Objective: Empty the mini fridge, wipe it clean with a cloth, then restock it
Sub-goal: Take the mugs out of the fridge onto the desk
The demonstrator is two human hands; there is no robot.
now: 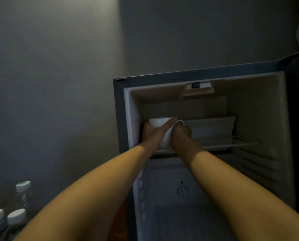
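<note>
Hands on the cup in the mini fridge

Fingers point(169, 123) of the left hand point(153, 131) lie straight across the front of a white cup point(160, 121), with the thumb against its far left side, so the cup is clasped between them. The right hand point(181, 131) is curled into a fist just right of the cup, its fingers closed at the cup's handle point(180, 121), a thin white loop showing above the knuckles. Both hands touch the cup, and its rim shows above them.

The cup sits at the left end of the wire shelf point(223, 141), close to the left inner wall of the mini fridge point(120, 119), just right of the frame's centre. On the same shelf, to the right of the hands, lies a flat white tray point(213, 126); whether anything is in it cannot be told. Whether the cup's base rests on the shelf is hidden by the hands.

A control housing point(196, 88) hangs from the fridge ceiling above. Below the shelf, the lower compartment shows only its ribbed walls and a round fitting point(182, 190) on the back.

At the lower left of the frame stand several clear bottles point(21, 188) with white caps, outside the fridge.
</note>
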